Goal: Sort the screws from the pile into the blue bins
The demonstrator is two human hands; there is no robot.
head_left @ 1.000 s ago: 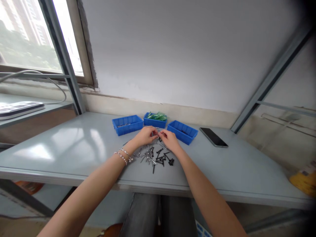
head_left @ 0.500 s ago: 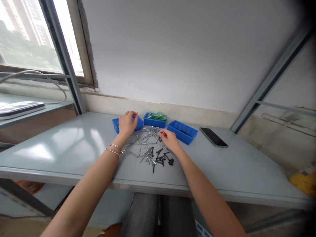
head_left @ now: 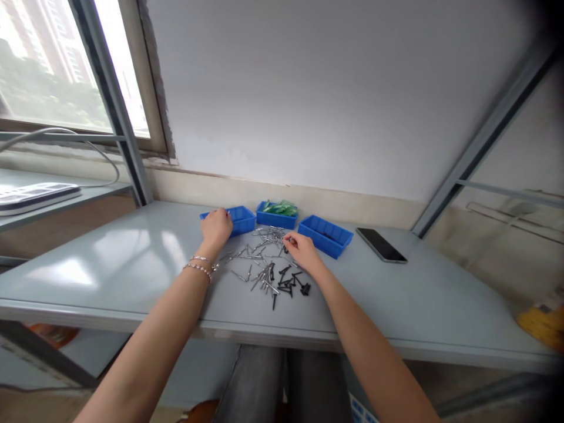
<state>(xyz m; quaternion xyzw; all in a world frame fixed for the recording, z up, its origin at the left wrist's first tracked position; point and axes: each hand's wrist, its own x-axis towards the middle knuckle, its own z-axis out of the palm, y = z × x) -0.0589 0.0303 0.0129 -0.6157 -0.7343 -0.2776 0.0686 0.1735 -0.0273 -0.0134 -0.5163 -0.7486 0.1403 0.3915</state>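
Observation:
My left hand point(head_left: 217, 227) is over the near left part of the left blue bin point(head_left: 242, 220), its fingers curled together. Whatever its fingertips hold is too small to make out. My right hand point(head_left: 303, 251) is at the right side of a heap of silver rivets or pins point(head_left: 264, 249), thumb and forefinger pinched on what looks like a black screw point(head_left: 286, 249). Nearer the table edge lie several more black screws point(head_left: 288, 285), next to a bunch of silver pieces point(head_left: 265, 277).
The middle blue bin point(head_left: 277, 221) holds green plastic packets point(head_left: 282, 208). Some dark pieces lie in the right blue bin point(head_left: 328, 242). A phone point(head_left: 381, 245) rests on the grey table point(head_left: 423, 294) at the right. Metal posts point(head_left: 121, 111) rise at both ends.
My left hand has moved left and slightly nearer over the left bin, and its fingers have curled in. More of that bin's inside shows. My right hand has hardly moved.

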